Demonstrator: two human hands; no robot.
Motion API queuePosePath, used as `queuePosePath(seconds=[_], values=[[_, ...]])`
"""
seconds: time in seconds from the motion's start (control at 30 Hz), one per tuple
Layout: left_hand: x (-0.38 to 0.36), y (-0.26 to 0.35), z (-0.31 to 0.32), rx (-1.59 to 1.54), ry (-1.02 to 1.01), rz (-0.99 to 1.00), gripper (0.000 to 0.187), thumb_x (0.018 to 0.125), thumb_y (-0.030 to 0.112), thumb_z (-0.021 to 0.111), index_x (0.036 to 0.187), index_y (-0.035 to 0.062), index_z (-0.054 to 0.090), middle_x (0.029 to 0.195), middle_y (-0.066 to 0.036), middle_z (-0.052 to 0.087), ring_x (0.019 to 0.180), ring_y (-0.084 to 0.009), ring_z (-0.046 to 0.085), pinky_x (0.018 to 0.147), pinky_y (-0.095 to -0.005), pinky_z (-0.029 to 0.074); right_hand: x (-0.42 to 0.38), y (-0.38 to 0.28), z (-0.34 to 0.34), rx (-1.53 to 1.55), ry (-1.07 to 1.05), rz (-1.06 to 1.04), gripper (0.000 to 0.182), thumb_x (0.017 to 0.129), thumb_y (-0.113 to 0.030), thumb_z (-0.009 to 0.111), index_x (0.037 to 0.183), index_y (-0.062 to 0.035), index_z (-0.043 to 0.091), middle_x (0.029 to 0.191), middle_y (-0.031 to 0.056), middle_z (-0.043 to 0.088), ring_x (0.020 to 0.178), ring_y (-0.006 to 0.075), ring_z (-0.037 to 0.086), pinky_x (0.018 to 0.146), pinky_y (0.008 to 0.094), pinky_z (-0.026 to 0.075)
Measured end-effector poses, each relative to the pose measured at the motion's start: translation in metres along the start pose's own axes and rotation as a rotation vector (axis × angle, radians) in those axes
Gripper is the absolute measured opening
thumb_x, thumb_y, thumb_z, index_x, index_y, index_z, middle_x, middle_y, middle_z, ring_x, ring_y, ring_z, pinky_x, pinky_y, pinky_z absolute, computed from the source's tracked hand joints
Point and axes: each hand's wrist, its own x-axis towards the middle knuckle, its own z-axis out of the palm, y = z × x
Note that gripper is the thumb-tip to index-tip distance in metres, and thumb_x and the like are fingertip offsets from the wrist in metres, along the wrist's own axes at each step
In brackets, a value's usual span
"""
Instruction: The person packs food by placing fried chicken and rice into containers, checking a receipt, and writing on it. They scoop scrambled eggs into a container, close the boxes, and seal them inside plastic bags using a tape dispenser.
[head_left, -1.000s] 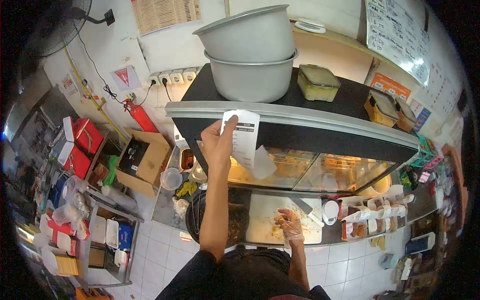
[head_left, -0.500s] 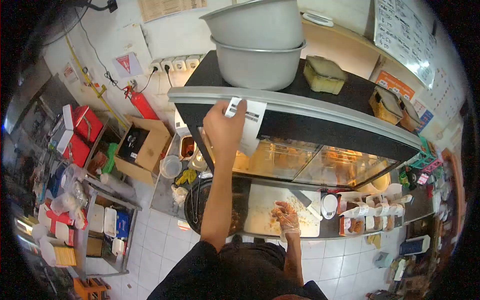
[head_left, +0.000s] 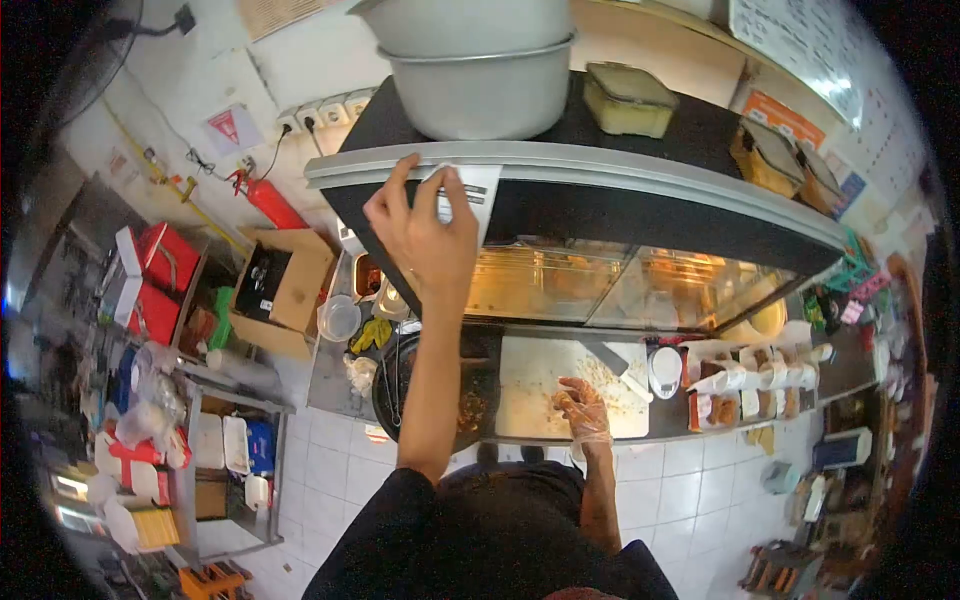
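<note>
While the bare left hand (head_left: pixel 425 230) is holding a printed paper slip (head_left: pixel 480 205) by its left edge, the slip's upper end is lying across the lower edge of the silver rail (head_left: pixel 640 168) that is running along the front of a black display cabinet (head_left: pixel 610 215). The thumb and a neighbouring finger are pinching the paper; another fingertip is extending upward over the rail, though contact there is not clear. Lower down, the right hand (head_left: pixel 583 412), which is wearing a clear, stained glove, is hovering over or resting on a white cutting board (head_left: pixel 530 375); its fingers are curling loosely, and whether they are gripping anything cannot be told. Brown crumbs are lying scattered on the board, and a knife (head_left: pixel 605 358) is lying aslant near its upper right corner, its light handle pointing toward the lower right. Just beside the board, a white scale (head_left: pixel 664 372) is standing on the counter, and farther right a group of food-filled paper boxes (head_left: pixel 715 408) is standing in rows. To the left of the board, a dark pan (head_left: pixel 476 408) is sitting partly behind the left forearm. On top of the cabinet, two stacked grey pots (head_left: pixel 480 95) are standing near a lidded container (head_left: pixel 630 105). Behind the glass, lit food is showing indistinctly.
</note>
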Motion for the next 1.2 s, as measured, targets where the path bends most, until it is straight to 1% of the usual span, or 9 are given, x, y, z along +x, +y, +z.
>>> queuePosePath(seconds=[0.17, 0.33, 0.53, 0.6, 0.77, 0.9, 0.97, 1.03, 1.2], values=[[-0.004, -0.012, -0.004, -0.023, -0.052, 0.139, 0.015, 0.079, 0.013, 0.072, 0.094, 0.0112, 0.074, 0.115, 0.002, 0.066, 0.102, -0.0267, 0.048, 0.091, -0.0396, 0.034, -0.008, 0.012, -0.017, -0.140, 0.053, 0.000, 0.031, 0.090, -0.009, 0.065, 0.119, -0.0019, 0.059, 0.088, 0.0068, 0.066, 0.080, 0.0127, 0.061, 0.073, 0.0276, 0.050], [-0.006, -0.019, -0.007, 0.000, -0.169, 0.159, 0.019, 0.081, 0.018, 0.072, 0.100, 0.0168, 0.074, 0.109, 0.007, 0.068, 0.100, -0.0253, 0.050, 0.090, -0.0386, 0.035, -0.017, 0.015, -0.017, -0.116, 0.076, 0.029, 0.030, 0.091, -0.018, 0.067, 0.116, -0.0014, 0.061, 0.088, 0.0081, 0.067, 0.080, 0.0131, 0.061, 0.072, 0.0284, 0.050], [-0.009, 0.010, -0.017, 0.111, -0.244, 0.186, 0.024, 0.083, 0.022, 0.068, 0.105, 0.0135, 0.070, 0.112, -0.001, 0.063, 0.106, -0.0243, 0.049, 0.091, -0.0403, 0.032, -0.018, 0.013, -0.009, -0.188, 0.068, 0.076, 0.032, 0.089, -0.018, 0.070, 0.115, -0.0013, 0.062, 0.087, 0.0080, 0.067, 0.080, 0.0138, 0.062, 0.072, 0.0287, 0.050], [-0.010, 0.023, -0.016, 0.057, -0.296, 0.048, 0.033, 0.084, 0.027, 0.066, 0.113, 0.0106, 0.064, 0.117, -0.005, 0.059, 0.110, -0.0272, 0.048, 0.092, -0.0429, 0.031, -0.014, 0.025, -0.009, -0.042, 0.018, 0.010, 0.033, 0.087, -0.018, 0.071, 0.114, -0.0014, 0.063, 0.088, 0.0078, 0.067, 0.081, 0.0137, 0.062, 0.073, 0.0283, 0.050], [-0.021, 0.023, -0.016, 0.092, -0.325, 0.141, 0.039, 0.085, 0.032, 0.064, 0.116, 0.0098, 0.062, 0.132, -0.005, 0.056, 0.118, -0.0312, 0.044, 0.096, -0.0491, 0.027, -0.012, 0.023, -0.008, -0.212, 0.064, 0.021, 0.038, 0.086, -0.026, 0.069, 0.118, -0.0060, 0.062, 0.092, 0.0100, 0.070, 0.082, 0.0178, 0.065, 0.076, 0.0319, 0.052], [-0.031, 0.017, -0.006, 0.263, -0.286, 0.245, 0.045, 0.090, 0.049, 0.054, 0.122, 0.0185, 0.063, 0.132, -0.004, 0.056, 0.119, -0.0320, 0.045, 0.095, -0.0509, 0.031, -0.013, 0.039, -0.017, -0.657, 0.039, -0.124, 0.039, 0.093, -0.034, 0.062, 0.119, -0.0055, 0.062, 0.099, 0.0094, 0.068, 0.084, 0.0189, 0.064, 0.077, 0.0333, 0.053], [-0.038, 0.021, 0.002, 0.331, -0.283, 0.229, 0.050, 0.091, 0.060, 0.049, 0.124, 0.0248, 0.062, 0.132, -0.004, 0.054, 0.117, -0.0329, 0.046, 0.092, -0.0528, 0.033, -0.026, 0.022, -0.022, -0.576, -0.029, 0.060, 0.042, 0.093, -0.040, 0.059, 0.118, -0.0073, 0.062, 0.108, 0.0115, 0.067, 0.092, 0.0226, 0.065, 0.084, 0.0359, 0.052], [-0.042, 0.025, 0.006, 0.340, -0.307, 0.178, 0.053, 0.090, 0.065, 0.045, 0.128, 0.0304, 0.059, 0.132, -0.004, 0.052, 0.117, -0.0333, 0.046, 0.092, -0.0551, 0.033, -0.038, 0.051, -0.031, -0.476, 0.058, -0.266, 0.044, 0.089, -0.043, 0.063, 0.116, -0.0085, 0.062, 0.106, 0.0137, 0.066, 0.098, 0.0269, 0.063, 0.086, 0.0384, 0.050], [-0.050, 0.019, 0.014, 0.235, -0.277, 0.242, 0.056, 0.094, 0.065, 0.041, 0.136, 0.0300, 0.053, 0.135, -0.001, 0.050, 0.124, -0.0294, 0.041, 0.095, -0.0555, 0.029, -0.062, 0.136, -0.068, -0.272, 0.130, -0.251, 0.056, 0.087, -0.049, 0.064, 0.124, -0.0066, 0.060, 0.115, 0.0133, 0.064, 0.105, 0.0279, 0.061, 0.091, 0.0410, 0.049]])
